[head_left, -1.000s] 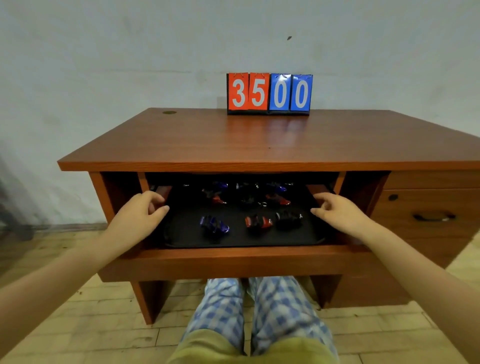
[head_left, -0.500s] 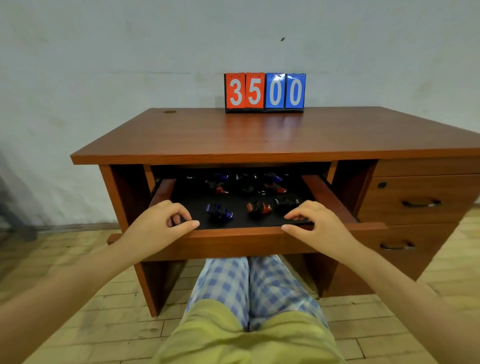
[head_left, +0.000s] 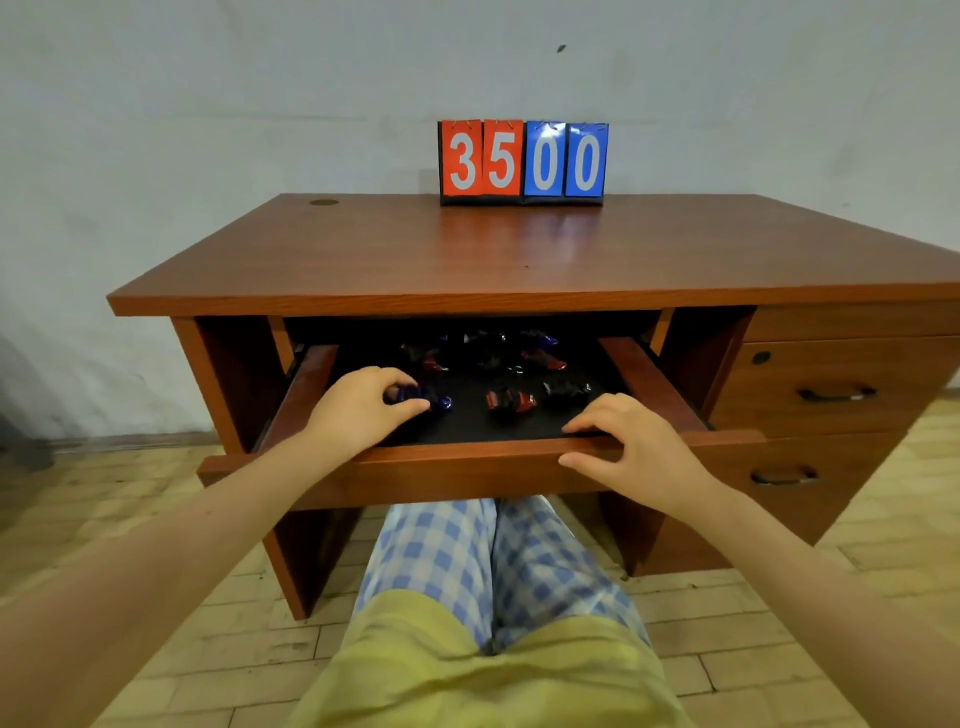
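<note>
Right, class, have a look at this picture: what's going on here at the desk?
A seated person has the drawer of a wooden desk pulled out. The left hand reaches in and curls its fingers round a blue toy, which looks like a little car, on the black mat. The right hand grips the drawer's front edge. A red toy and other small toys lie untouched further in. A scoreboard on the desk reads 3500.

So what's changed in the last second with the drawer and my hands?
The drawer slid out towards you. The left hand left its edge, reached in and now curls round the blue toy. The right hand still grips the drawer front. The scoreboard stayed put.
</note>
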